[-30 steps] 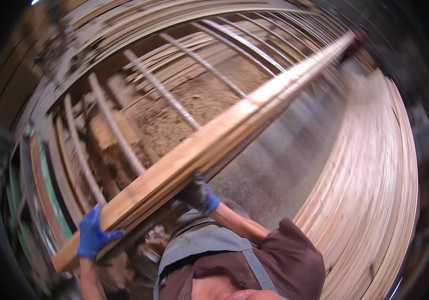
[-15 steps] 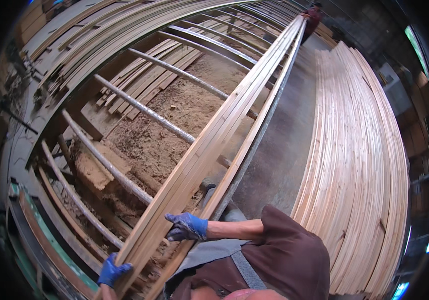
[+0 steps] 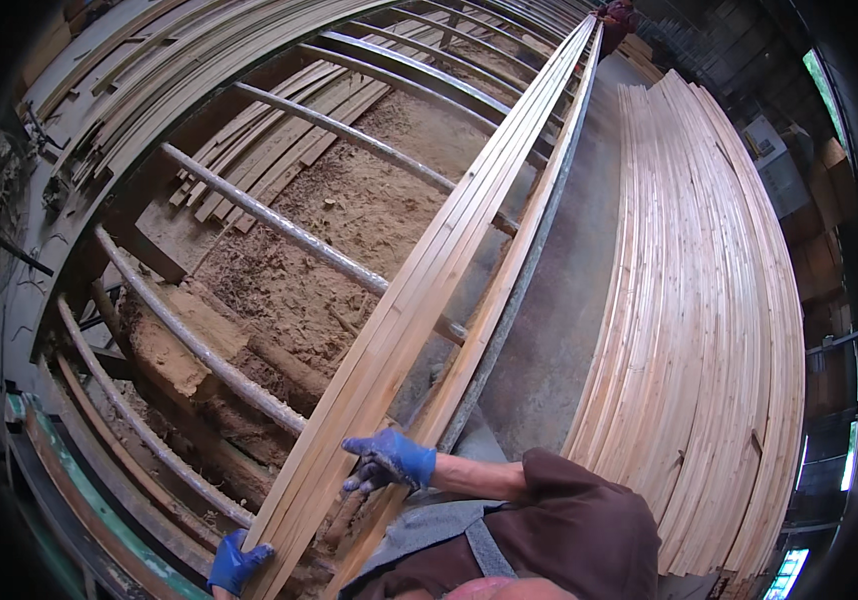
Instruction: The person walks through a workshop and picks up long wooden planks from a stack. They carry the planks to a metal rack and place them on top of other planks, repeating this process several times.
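A stack of long, narrow wooden boards (image 3: 394, 305) runs from my body to the far end, lying across metal rollers. My left hand (image 3: 237, 563), in a blue glove, is closed round the left edge of the stack near its close end, thumb on top. Beside the right edge is my right hand (image 3: 391, 460), also in a stained blue glove. Its fingers are apart, with one stretched over the top boards and the others just at the edge. At the far end, a person in dark red (image 3: 617, 18) stands by the boards.
A metal roller (image 3: 279, 222) and several others cross a frame above sawdust (image 3: 299, 255). Another board (image 3: 494, 335) lies along the right rail (image 3: 529, 270). To the right is a wide pile of planks (image 3: 689, 330); more boards (image 3: 219, 75) lie at the far left.
The view has shifted slightly, so the surroundings sit further left. My right hand has slid toward the right edge of the boards with its fingers spread more. My left hand keeps its hold.
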Available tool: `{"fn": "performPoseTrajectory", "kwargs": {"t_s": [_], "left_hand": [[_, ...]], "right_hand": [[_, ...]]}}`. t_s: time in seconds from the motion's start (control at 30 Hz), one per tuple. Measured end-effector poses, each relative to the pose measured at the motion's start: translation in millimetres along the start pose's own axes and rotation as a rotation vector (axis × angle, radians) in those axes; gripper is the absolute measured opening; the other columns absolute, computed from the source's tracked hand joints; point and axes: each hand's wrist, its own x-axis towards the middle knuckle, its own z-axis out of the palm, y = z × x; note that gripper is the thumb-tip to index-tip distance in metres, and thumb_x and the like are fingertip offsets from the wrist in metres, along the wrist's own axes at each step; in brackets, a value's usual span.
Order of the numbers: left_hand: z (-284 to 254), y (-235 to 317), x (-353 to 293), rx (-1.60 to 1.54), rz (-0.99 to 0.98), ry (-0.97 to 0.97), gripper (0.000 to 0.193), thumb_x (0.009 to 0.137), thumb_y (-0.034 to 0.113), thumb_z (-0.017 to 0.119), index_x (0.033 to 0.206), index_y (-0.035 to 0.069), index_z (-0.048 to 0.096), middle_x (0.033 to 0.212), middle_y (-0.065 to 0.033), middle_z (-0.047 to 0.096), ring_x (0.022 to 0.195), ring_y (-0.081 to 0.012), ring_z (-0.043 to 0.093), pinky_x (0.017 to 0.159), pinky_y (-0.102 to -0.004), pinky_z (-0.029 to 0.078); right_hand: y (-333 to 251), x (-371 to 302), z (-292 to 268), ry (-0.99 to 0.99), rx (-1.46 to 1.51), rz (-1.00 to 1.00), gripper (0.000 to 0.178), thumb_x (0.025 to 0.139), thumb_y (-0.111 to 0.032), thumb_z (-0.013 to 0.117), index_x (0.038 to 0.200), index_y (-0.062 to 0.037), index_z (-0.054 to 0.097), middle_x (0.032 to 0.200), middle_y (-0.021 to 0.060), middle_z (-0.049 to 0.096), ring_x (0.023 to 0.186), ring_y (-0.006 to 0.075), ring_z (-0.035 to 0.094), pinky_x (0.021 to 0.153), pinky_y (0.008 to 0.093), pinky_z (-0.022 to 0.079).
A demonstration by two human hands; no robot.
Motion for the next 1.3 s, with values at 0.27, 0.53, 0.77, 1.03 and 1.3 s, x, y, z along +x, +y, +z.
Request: {"fn": "performPoseTrajectory", "kwargs": {"t_s": [0.27, 0.53, 0.77, 1.03, 1.3], "left_hand": [[50.3, -2.2, -17.9, 0.793, 0.063, 0.131, 0.069, 0.078, 0.066, 0.074, 0.096, -0.001, 0.071, 0.089, -0.0236, 0.072, 0.085, -0.0388, 0.071, 0.077, -0.0472, 0.055], [98.1, 5.5, -2.3, 0.909, 0.497, 0.608, 0.072, 0.084, 0.066, 0.068, 0.11, -0.002, 0.066, 0.104, -0.0243, 0.066, 0.096, -0.0397, 0.065, 0.084, -0.0479, 0.051], [170.8, 33.8, 16.3, 0.651, 0.634, 0.759, 0.058, 0.09, 0.056, 0.068, 0.109, 0.002, 0.069, 0.093, -0.0225, 0.071, 0.086, -0.0429, 0.068, 0.079, -0.0486, 0.053], [176.0, 45.7, 5.8, 0.523, 0.555, 0.587, 0.048, 0.092, 0.05, 0.068, 0.102, 0.003, 0.069, 0.092, -0.0223, 0.07, 0.088, -0.0423, 0.068, 0.078, -0.0466, 0.053], [157.0, 94.1, 34.0, 0.515, 0.565, 0.566, 0.058, 0.092, 0.051, 0.07, 0.114, -0.003, 0.066, 0.109, -0.023, 0.071, 0.1, -0.0386, 0.069, 0.087, -0.0462, 0.054]], "right_hand": [[11.2, -64.5, -13.9, 0.151, -0.127, 0.042, 0.05, 0.097, -0.039, 0.069, 0.105, 0.0098, 0.064, 0.098, 0.0238, 0.072, 0.08, 0.0298, 0.076, 0.057, 0.0352, 0.062], [-31.5, -95.4, -9.2, -0.122, -0.558, -0.409, 0.043, 0.103, -0.036, 0.06, 0.131, -0.003, 0.06, 0.103, 0.0117, 0.073, 0.081, 0.0215, 0.075, 0.065, 0.0297, 0.062], [-41.5, -82.2, -29.5, 0.195, -1.388, -1.286, 0.038, 0.098, -0.036, 0.06, 0.127, -0.0111, 0.064, 0.101, 0.0208, 0.072, 0.09, 0.0396, 0.07, 0.08, 0.0461, 0.057], [-39.9, -124.4, -112.8, 0.215, -1.333, -1.172, 0.033, 0.098, -0.034, 0.062, 0.121, -0.0118, 0.069, 0.09, 0.0188, 0.072, 0.084, 0.0373, 0.071, 0.075, 0.0443, 0.057], [-53.0, -140.8, -148.3, 0.438, -1.484, -1.29, 0.048, 0.092, -0.028, 0.069, 0.133, -0.0067, 0.061, 0.106, 0.0153, 0.072, 0.096, 0.0347, 0.07, 0.08, 0.0431, 0.057]]}}
